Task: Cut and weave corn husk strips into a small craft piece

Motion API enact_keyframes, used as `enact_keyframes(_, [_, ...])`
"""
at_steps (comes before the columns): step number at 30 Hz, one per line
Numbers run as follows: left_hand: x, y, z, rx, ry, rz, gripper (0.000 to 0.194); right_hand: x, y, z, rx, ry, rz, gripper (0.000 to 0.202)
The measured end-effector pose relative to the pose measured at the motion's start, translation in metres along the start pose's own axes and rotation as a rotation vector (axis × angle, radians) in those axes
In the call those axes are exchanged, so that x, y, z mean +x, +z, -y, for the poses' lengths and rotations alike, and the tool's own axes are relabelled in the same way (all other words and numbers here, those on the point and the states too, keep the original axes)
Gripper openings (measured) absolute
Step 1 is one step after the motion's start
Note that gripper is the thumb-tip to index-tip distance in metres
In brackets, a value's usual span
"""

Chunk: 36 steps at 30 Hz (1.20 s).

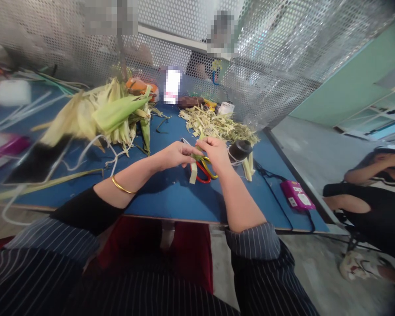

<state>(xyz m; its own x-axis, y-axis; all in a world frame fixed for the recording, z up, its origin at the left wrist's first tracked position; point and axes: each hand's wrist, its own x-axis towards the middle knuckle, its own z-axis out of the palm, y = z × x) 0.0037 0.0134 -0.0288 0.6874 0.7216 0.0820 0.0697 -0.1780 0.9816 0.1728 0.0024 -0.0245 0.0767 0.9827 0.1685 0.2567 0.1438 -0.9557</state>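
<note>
Both hands meet over the middle of the blue table. My left hand [179, 155] pinches a pale green strip of corn husk [193, 173], whose cut end hangs below the fingers. My right hand [213, 151] closes on the upper part of the same strip, fingertips near the left ones. Scissors with red and yellow handles [205, 175] lie on the table just beneath, partly covered by the hands. Right of my right hand rests a black spool of thread [239, 150]. Behind the hands spreads a heap of shredded husk scraps [213, 123].
A pile of corn husks [115, 112] lies at the left, beside a dark tablet-like slab [39, 160] and a white cable [82, 156]. A lit phone [172, 85] stands at the back. A purple tissue pack [297, 195] is at the right; a person [375, 188] sits beyond.
</note>
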Motion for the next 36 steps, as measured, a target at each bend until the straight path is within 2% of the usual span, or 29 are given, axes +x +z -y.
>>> enact_keyframes(2, [0.001, 0.003, 0.002, -0.031, 0.017, -0.054, 0.029, 0.000, 0.001, 0.002, -0.049, -0.058, -0.032, 0.027])
enact_keyframes(7, [0.003, 0.011, 0.005, -0.010, 0.017, -0.187, 0.033, -0.003, 0.002, 0.005, 0.032, -0.017, -0.078, 0.028])
enact_keyframes(9, [0.002, 0.012, 0.001, -0.052, -0.029, -0.181, 0.032, -0.004, 0.003, 0.006, 0.041, -0.027, -0.072, 0.028])
enact_keyframes(12, [-0.002, 0.013, -0.008, -0.142, -0.121, -0.092, 0.016, -0.006, 0.004, 0.007, -0.037, -0.093, -0.069, 0.029])
enact_keyframes(14, [-0.004, 0.014, -0.011, -0.155, -0.173, -0.074, 0.009, -0.007, 0.004, 0.006, -0.105, -0.140, -0.065, 0.029])
enact_keyframes(19, [-0.004, 0.019, -0.005, -0.063, -0.210, -0.162, 0.016, -0.010, 0.009, 0.005, -0.176, -0.207, 0.018, 0.024])
enact_keyframes(25, [-0.003, 0.019, -0.001, -0.090, -0.210, -0.129, 0.020, -0.013, 0.016, 0.008, -0.365, -0.322, -0.086, 0.025])
enact_keyframes(29, [-0.001, 0.013, -0.007, -0.209, -0.251, -0.273, 0.017, -0.005, 0.004, 0.005, -0.403, -0.352, -0.114, 0.023])
enact_keyframes(31, [0.000, 0.009, -0.008, -0.269, -0.236, -0.374, 0.016, 0.003, -0.004, 0.000, -0.363, -0.263, -0.250, 0.029])
enact_keyframes(32, [0.000, 0.007, -0.008, -0.287, -0.223, -0.411, 0.017, 0.006, -0.006, -0.002, -0.279, -0.157, -0.299, 0.034])
enact_keyframes(34, [0.001, 0.005, -0.007, -0.298, -0.210, -0.443, 0.018, 0.010, -0.007, -0.005, -0.024, 0.084, -0.231, 0.041])
enact_keyframes(36, [0.001, 0.006, -0.004, -0.289, -0.220, -0.432, 0.017, 0.008, -0.002, -0.006, 0.206, 0.213, -0.051, 0.041])
